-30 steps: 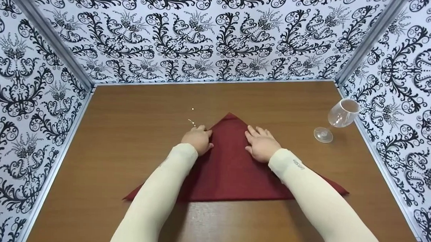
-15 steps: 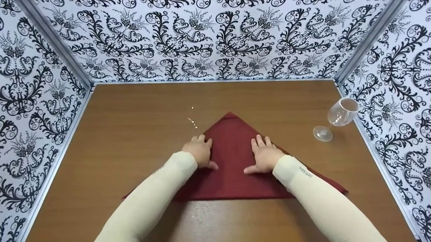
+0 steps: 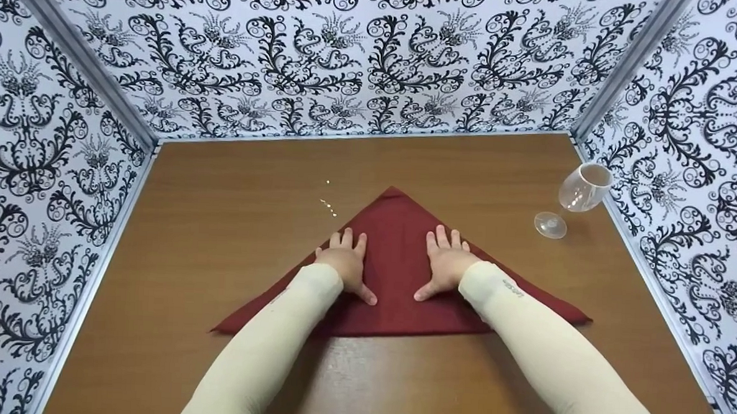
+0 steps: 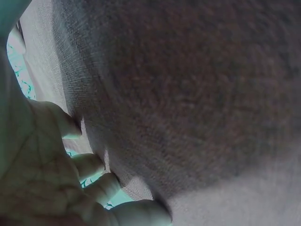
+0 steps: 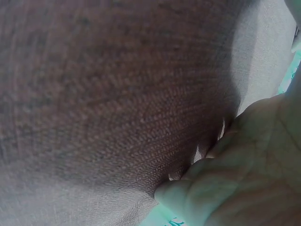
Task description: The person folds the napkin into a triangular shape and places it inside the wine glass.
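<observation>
Triangular red cloth [image 3: 397, 264] flat on bench [image 3: 231, 207]; left hand [image 3: 344, 262] and right hand [image 3: 450, 265] upon it, grip spread, pinching nothing; uneven sliding pressure could skew edges or raise creases; wide right-hand sweep could topple glass [image 3: 584, 189].

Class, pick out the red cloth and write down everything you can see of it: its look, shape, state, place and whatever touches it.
The cloth is dark red with a fine weave showing in the wrist views. It lies spread on the brown wood-look table as a wide triangle, one corner pointing away from the person, the long edge nearest them. It looks mostly smooth. The left hand and right hand rest on it, either side of its middle.
</observation>
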